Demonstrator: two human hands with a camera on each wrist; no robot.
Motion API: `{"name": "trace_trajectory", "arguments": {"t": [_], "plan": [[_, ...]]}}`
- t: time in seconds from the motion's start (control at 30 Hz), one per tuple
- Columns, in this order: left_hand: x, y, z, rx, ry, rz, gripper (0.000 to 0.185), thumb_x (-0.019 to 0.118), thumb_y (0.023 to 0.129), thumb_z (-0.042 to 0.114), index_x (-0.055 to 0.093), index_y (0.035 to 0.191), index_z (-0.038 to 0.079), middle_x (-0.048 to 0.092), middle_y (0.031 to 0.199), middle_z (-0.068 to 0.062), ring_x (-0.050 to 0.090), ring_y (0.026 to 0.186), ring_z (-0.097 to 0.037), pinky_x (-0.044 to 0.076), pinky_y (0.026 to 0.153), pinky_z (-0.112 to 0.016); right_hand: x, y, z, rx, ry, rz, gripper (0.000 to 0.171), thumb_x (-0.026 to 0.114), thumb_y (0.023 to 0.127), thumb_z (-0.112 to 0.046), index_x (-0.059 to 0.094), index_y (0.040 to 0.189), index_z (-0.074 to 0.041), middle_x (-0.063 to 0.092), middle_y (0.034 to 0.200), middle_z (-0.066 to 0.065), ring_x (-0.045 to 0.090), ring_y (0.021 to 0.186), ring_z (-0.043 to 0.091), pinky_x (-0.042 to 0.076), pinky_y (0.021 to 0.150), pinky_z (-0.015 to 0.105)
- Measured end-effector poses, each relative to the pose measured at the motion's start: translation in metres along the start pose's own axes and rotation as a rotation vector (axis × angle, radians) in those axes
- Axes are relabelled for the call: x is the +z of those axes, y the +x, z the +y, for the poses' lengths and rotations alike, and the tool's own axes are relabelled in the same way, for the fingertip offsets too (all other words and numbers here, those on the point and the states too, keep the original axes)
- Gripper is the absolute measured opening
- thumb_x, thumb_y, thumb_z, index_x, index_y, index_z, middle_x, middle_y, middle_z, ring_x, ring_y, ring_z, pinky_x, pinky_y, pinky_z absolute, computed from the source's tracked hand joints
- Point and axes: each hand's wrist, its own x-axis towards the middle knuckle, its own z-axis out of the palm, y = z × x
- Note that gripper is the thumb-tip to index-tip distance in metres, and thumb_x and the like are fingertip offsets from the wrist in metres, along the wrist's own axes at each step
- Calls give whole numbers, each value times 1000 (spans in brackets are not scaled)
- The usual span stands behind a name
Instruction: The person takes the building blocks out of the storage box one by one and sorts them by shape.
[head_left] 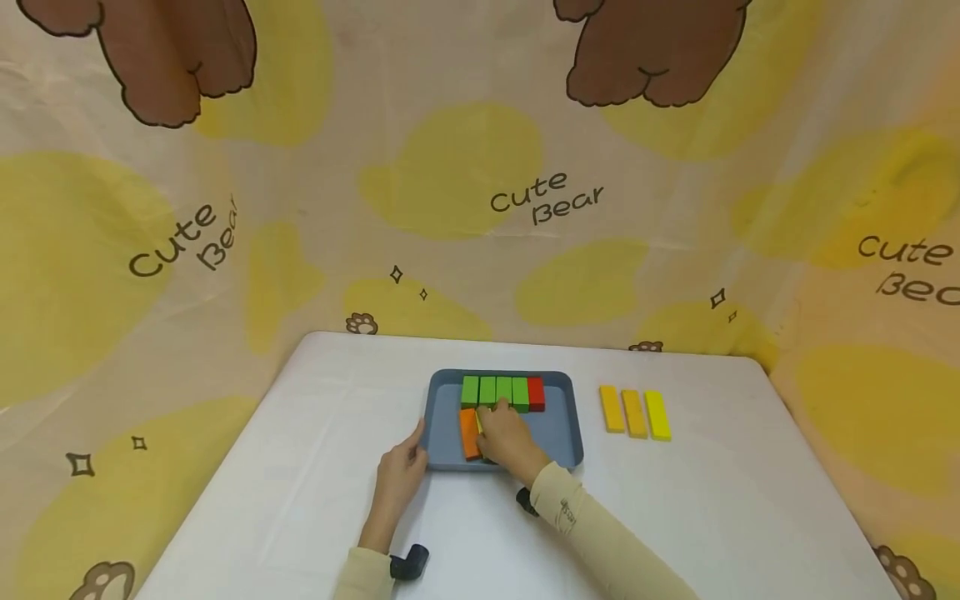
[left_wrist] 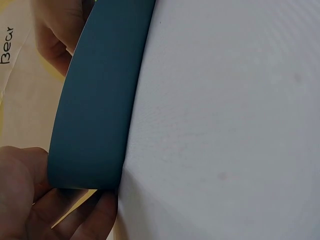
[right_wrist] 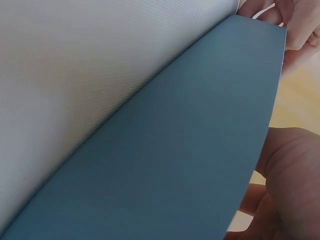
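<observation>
A blue-grey tray (head_left: pixel 558 433) lies on the table. My left hand (head_left: pixel 401 471) grips its near left corner, thumb at the rim and fingers against the outer side; the left wrist view shows this hand (left_wrist: pixel 60 200) close up. Inside the tray, my right hand (head_left: pixel 510 437) pinches a yellow block (head_left: pixel 479 422), mostly covered by the fingers. Just left of it lies an orange block (head_left: pixel 468 434). Behind the hand stands a row of several green blocks (head_left: pixel 487 391) with a red block (head_left: pixel 536 394) at its right end. The tray wall (right_wrist: pixel 175 135) hides the right fingertips in the right wrist view.
Right of the tray, two amber blocks (head_left: pixel 611 409) and a bright yellow block (head_left: pixel 657 415) lie side by side on the white table (head_left: pixel 720 500). A printed cloth backdrop (head_left: pixel 450 275) rises behind the table and along its sides.
</observation>
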Motion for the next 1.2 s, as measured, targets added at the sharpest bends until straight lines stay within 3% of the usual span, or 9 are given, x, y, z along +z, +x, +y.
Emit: {"name": "trace_trajectory", "arguments": {"t": [0.37, 0.5, 0.73, 0.83, 0.97, 1.17, 1.2], "plan": [[1, 2, 1, 7, -4, 0, 48, 54, 91, 7, 54, 139, 7, 59, 133, -17, 55, 73, -16, 43, 62, -25, 0, 2, -4, -6, -25, 6, 39, 72, 83, -15, 65, 119, -1, 59, 110, 25, 61, 88, 32, 55, 70, 42], [2, 1, 0, -7, -9, -5, 49, 54, 91, 7, 53, 139, 8, 60, 131, -19, 48, 63, -15, 39, 56, -24, 0, 2, -6, -11, -53, -3, 40, 74, 82, -17, 65, 119, -2, 59, 107, 22, 58, 84, 30, 55, 67, 40], [2, 0, 0, -12, -9, -3, 48, 55, 91, 7, 54, 139, 7, 62, 128, -20, 46, 61, -13, 38, 54, -24, 5, 3, -6, -8, -74, -3, 33, 77, 80, -19, 67, 108, -4, 58, 101, 20, 56, 82, 29, 53, 65, 38], [2, 1, 1, -21, -9, -9, 49, 55, 91, 7, 53, 140, 8, 72, 97, -22, 35, 53, -11, 34, 50, -23, 6, 4, -7, -12, -86, 14, 32, 78, 79, -20, 67, 105, -4, 59, 98, 19, 56, 80, 28, 53, 63, 37], [2, 0, 1, -21, 1, -8, 49, 55, 90, 7, 54, 140, 8, 61, 67, -14, 29, 51, -9, 32, 48, -23, 6, 3, -7, -15, -88, 17, 31, 79, 79, -19, 68, 103, -4, 59, 96, 18, 55, 78, 28, 53, 62, 36], [2, -1, 2, -14, 8, -7, 49, 55, 90, 6, 54, 139, 7, 58, 65, -9, 28, 51, -8, 31, 49, -23, 6, 4, -7, -10, -92, 4, 31, 79, 78, -19, 69, 103, -4, 59, 95, 17, 54, 78, 26, 52, 62, 36], [2, -1, 2, -14, 7, -2, 49, 55, 90, 6, 55, 139, 8, 63, 70, -11, 29, 52, -8, 31, 49, -23, 6, 4, -7, -9, -91, -1, 31, 79, 78, -19, 69, 104, -5, 59, 96, 17, 55, 78, 26, 53, 63, 36]]}}
